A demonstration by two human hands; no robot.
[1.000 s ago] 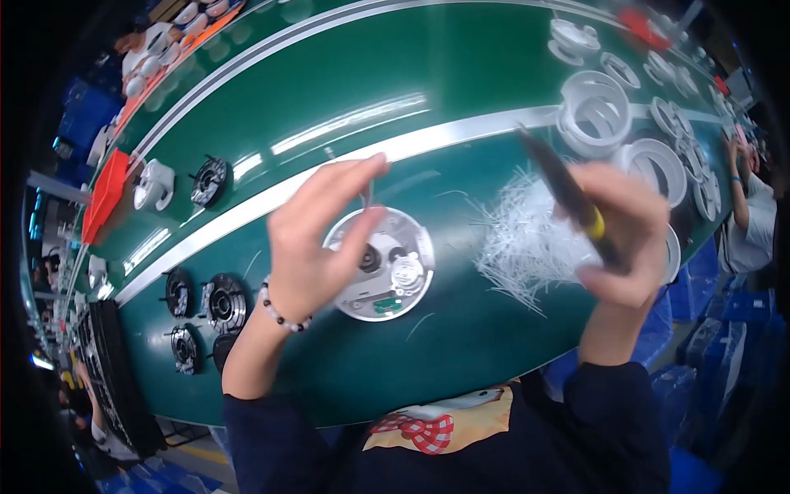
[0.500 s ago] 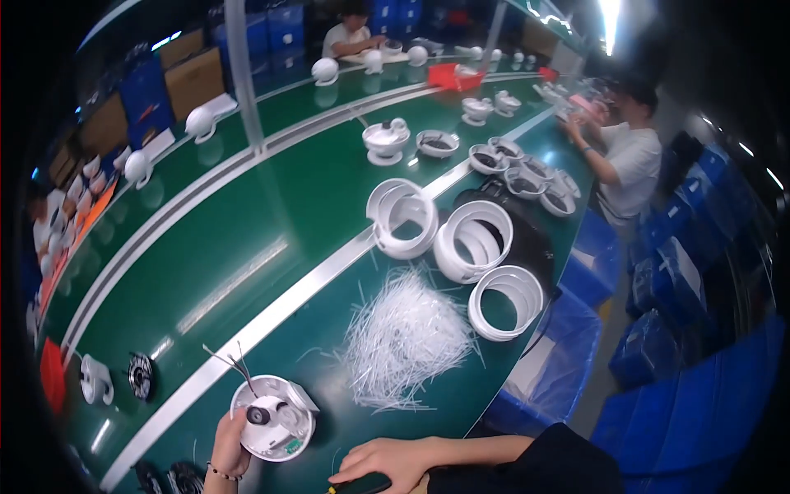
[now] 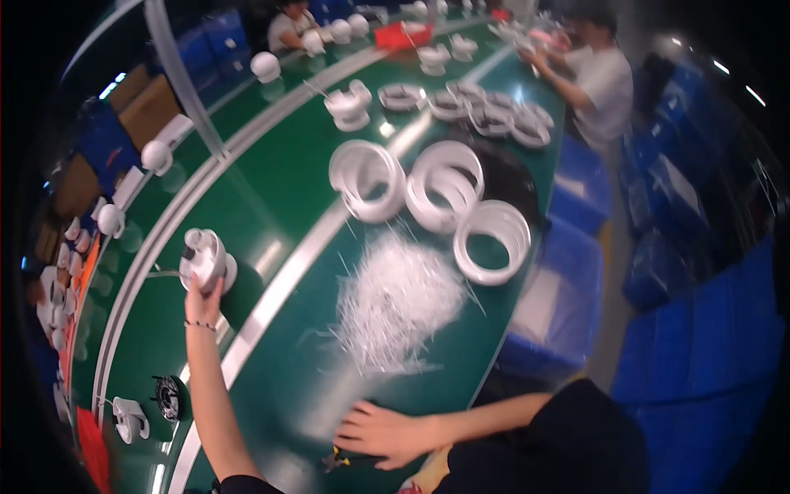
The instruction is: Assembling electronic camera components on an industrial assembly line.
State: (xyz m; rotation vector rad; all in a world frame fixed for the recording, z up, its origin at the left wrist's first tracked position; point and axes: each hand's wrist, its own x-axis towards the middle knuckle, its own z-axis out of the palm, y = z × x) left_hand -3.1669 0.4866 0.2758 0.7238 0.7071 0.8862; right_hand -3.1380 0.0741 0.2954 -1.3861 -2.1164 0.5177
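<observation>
My left hand [image 3: 202, 305] is stretched out to the left over the green work surface [image 3: 271, 214], fingers closed round the lower side of a white round plastic housing [image 3: 200, 262]. A thin wire sticks out from the housing toward the left. My right hand [image 3: 385, 435] lies near the front edge, palm down with its fingers spread. Beside its fingertips sits a small yellow-and-black hand tool [image 3: 334, 461], perhaps cutters; its details are blurred. Beyond that hand spreads a pile of thin clear plastic strips [image 3: 399, 300].
White plastic rings [image 3: 492, 243] stand behind the strips. Farther back are several shallow white bowl-shaped parts [image 3: 494, 119]. A metal rail [image 3: 284, 288] runs along the table. Blue lined bins [image 3: 555, 309] stand to the right. A co-worker [image 3: 592, 78] handles parts at the far right.
My left hand has carried the white housing forward and left, across the metal rail. My right hand has spread its fingers, and the small tool now lies beside it. The view has shifted.
</observation>
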